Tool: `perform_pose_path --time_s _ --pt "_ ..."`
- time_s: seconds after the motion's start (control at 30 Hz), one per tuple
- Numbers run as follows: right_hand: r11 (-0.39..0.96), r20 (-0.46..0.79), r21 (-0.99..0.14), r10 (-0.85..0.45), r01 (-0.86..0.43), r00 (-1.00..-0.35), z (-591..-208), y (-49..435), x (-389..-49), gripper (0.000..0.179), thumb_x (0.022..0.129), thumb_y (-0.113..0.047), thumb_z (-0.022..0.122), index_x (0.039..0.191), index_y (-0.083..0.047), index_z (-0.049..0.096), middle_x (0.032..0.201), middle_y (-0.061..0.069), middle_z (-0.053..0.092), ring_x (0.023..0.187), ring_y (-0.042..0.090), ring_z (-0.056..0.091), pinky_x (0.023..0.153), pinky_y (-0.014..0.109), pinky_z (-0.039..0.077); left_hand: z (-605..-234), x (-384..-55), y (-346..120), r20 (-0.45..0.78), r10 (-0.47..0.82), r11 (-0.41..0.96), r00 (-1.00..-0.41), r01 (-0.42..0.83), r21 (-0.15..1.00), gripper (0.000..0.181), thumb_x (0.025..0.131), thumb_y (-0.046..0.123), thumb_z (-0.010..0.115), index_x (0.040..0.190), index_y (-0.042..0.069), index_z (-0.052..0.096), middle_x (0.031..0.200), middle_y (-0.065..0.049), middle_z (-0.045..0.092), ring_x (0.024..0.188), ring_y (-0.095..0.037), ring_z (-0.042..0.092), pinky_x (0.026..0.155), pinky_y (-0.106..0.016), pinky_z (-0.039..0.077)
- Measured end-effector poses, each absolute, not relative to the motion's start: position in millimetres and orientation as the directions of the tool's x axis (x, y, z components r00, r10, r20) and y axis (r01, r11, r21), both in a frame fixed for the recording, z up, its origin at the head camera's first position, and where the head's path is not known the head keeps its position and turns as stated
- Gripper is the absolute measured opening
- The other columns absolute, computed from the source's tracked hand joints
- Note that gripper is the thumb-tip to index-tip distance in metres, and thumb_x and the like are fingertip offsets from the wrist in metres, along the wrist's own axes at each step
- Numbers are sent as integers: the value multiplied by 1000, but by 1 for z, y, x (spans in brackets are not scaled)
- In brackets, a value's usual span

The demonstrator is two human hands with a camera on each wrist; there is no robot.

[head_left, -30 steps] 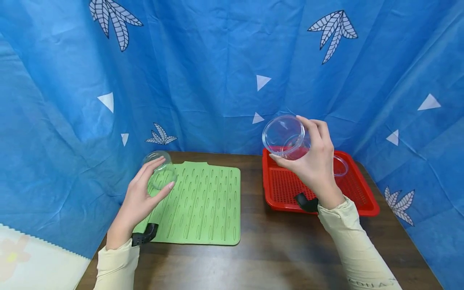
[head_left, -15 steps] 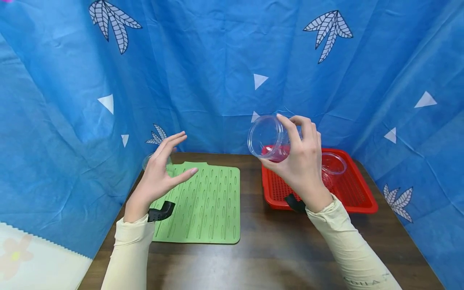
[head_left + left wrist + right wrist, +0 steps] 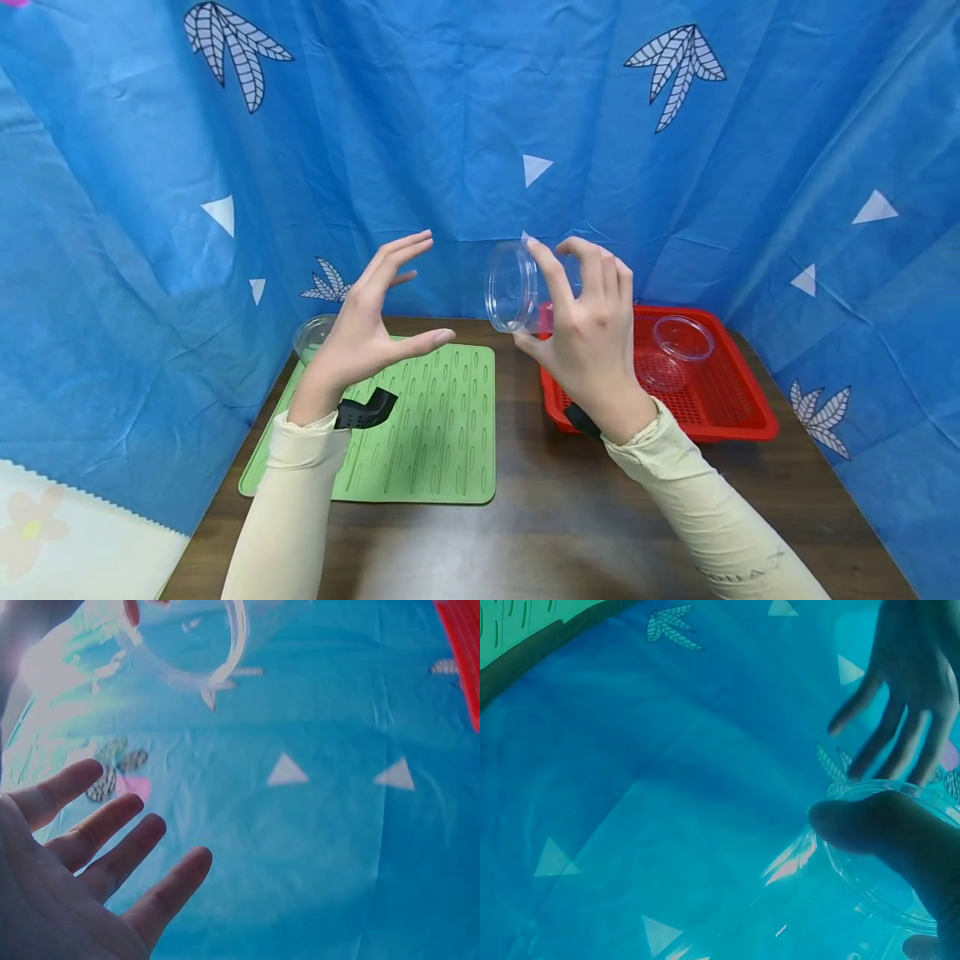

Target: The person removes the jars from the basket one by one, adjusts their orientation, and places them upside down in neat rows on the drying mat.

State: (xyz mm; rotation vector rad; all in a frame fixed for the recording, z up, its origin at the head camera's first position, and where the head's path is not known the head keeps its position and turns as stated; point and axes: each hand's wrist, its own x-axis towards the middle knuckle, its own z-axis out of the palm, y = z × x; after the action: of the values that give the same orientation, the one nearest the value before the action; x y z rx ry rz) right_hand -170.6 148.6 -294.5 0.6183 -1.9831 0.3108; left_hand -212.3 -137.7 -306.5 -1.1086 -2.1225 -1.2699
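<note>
The clear cup point(image 3: 510, 287) is held aloft between the hands, tipped on its side with its rim turned toward nine o'clock; its wall is pinched near that rim by the thumb and fingers of the right hand point(image 3: 588, 327), at whose ten o'clock it sits. Light, even pressure is advised, since thin plastic would probably flex, and the rim is best kept clear of the other fingertips. The left hand point(image 3: 365, 325) is held at the cup's nine o'clock, apart from it and gripping nothing, its fingers spread toward two o'clock and its thumb toward three. The right forearm is angled in from five o'clock, above the red basket point(image 3: 705, 408); the left, from seven, is held over the green mat point(image 3: 420, 450).
</note>
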Motion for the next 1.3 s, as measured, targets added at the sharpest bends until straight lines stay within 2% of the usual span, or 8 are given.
perform_pose_path --time_s 0.17,0.27,0.43,0.67,0.9,1.13,1.3 --pt "838 883 106 -327 -535 -336 -294 137 -171 102 64 -29 107 152 -8 59 131 26 57 123 47 56 102 62 45 -300 -217 -120 703 463 188 -539 835 516 107 78 16 100 168 21 43 171 5 41 155 -20 41 120 -51 46" --pt "838 888 134 -338 -529 -311 -294 131 -172 96 68 -30 104 150 -8 60 131 26 57 122 47 57 102 62 46 -298 -220 -111 699 481 164 -529 838 521 109 78 15 100 169 21 41 170 6 42 154 -20 42 119 -51 48" --pt "844 892 184 -359 -504 -276 -296 121 -173 94 72 -44 104 148 -8 62 133 27 59 122 45 58 103 62 46 -296 -224 -97 688 506 130 -521 834 536 111 76 17 102 169 19 40 168 6 45 150 -21 47 119 -47 48" --pt "856 891 263 -392 -445 -229 -303 110 -172 66 84 -23 90 144 -8 67 128 25 61 121 43 60 101 61 49 -301 -227 -86 678 525 143 -515 838 526 100 78 18 102 161 11 48 160 -1 54 139 -19 56 112 -45 53" --pt "858 889 261 -393 -441 -237 -306 110 -172 71 81 -23 90 146 -8 65 128 24 60 120 42 59 101 61 48 -301 -226 -86 689 513 141 -511 843 520 94 76 18 103 156 9 53 156 -2 58 134 -19 59 109 -43 55" --pt "847 887 278 -407 -453 -217 -305 110 -170 77 81 -28 91 149 -7 62 130 24 60 120 42 59 100 62 48 -300 -224 -89 703 506 134 -500 851 508 94 76 19 103 155 8 54 155 0 59 134 -18 60 109 -43 56" --pt "822 862 293 -448 -489 -236 -303 114 -164 83 81 -30 91 153 -5 58 137 24 59 128 43 57 109 64 44 -302 -223 -93 696 501 128 -514 840 528 94 76 20 103 156 11 54 155 3 59 135 -18 60 110 -41 55"
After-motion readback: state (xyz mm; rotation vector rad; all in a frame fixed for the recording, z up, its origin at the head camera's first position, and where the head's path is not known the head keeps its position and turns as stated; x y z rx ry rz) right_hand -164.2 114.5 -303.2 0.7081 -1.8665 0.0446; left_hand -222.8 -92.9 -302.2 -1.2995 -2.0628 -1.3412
